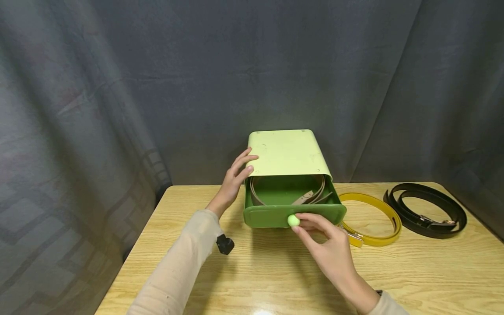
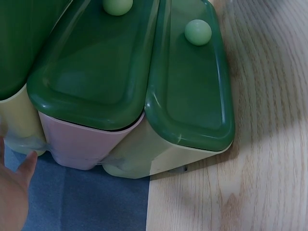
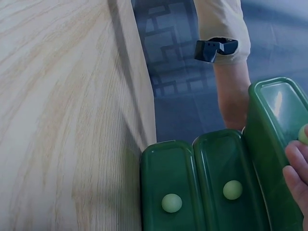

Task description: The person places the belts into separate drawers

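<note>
No text, label, brand or number can be read. A small dark mark (image 1: 264,145) stands at the far left on top of the pale yellow-green, round-cornered box with a green drawer (image 1: 289,155), too small to make out; the dark grey fabric curtain (image 1: 118,109) shows only faint angular lines at left.

Your sleeves (image 1: 173,269) were beige, and the wrist camera (image 1: 225,244) was black. Your drawer (image 1: 267,217) was deep green with a pale lime knob (image 1: 293,220), in a pale yellow casing (image 1: 287,152). You also had a pink casing (image 2: 86,144) and a pale green casing (image 2: 144,154) (their fronts (image 2: 98,79) were deep green too). Your belts were taupe (image 1: 304,198), yellow (image 1: 379,240) and black (image 1: 458,210). Your table (image 1: 433,271) showed tan wood grain; the curtain (image 1: 236,65) was slate grey, partly patterned with angular fretwork lines.
</note>
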Available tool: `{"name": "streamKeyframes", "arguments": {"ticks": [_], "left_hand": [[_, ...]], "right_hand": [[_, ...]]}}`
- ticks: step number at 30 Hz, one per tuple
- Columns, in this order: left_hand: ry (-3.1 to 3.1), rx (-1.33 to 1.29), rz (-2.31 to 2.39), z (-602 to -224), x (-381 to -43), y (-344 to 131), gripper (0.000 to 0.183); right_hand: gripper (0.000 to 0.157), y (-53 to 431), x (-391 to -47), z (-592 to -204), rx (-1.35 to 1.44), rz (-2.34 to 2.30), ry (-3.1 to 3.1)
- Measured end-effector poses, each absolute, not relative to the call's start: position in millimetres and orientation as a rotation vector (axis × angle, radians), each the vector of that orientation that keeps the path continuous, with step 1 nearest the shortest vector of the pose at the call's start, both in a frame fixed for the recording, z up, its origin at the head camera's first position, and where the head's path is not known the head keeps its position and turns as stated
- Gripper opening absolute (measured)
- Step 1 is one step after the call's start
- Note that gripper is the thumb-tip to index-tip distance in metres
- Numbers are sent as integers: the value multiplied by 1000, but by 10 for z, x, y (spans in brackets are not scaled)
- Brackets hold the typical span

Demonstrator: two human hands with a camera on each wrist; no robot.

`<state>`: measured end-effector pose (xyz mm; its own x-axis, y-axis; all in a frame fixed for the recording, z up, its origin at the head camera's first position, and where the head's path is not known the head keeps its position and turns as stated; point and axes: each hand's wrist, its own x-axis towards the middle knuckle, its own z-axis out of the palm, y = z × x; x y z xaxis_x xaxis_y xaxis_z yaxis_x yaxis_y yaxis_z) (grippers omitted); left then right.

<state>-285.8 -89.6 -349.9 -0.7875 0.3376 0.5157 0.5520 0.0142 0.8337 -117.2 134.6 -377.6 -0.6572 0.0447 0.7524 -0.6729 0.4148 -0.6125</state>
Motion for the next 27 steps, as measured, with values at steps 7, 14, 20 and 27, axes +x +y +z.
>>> {"name": "streamKeyframes", "arguments": {"ticks": [7, 14, 20, 27], "left_hand": [[-2110, -936, -1903, -3481, -2847, -893, 39], [-2118, -948, -1908, -3293, -2670, -884, 39], [-2126, -938, -1904, -3236, -2594, -883, 39], [-2118, -945, -1918, -3240, -2600, -891, 39]], "right_hand": [[42, 1345, -1216, -3778, 531, 1285, -1961], [41, 1340, -1270, -3770, 538, 1272, -1960], [40, 1325, -1317, -3767, 523, 1279, -1975], [37, 1316, -1372, -3760, 494, 1272, -1996]]}}
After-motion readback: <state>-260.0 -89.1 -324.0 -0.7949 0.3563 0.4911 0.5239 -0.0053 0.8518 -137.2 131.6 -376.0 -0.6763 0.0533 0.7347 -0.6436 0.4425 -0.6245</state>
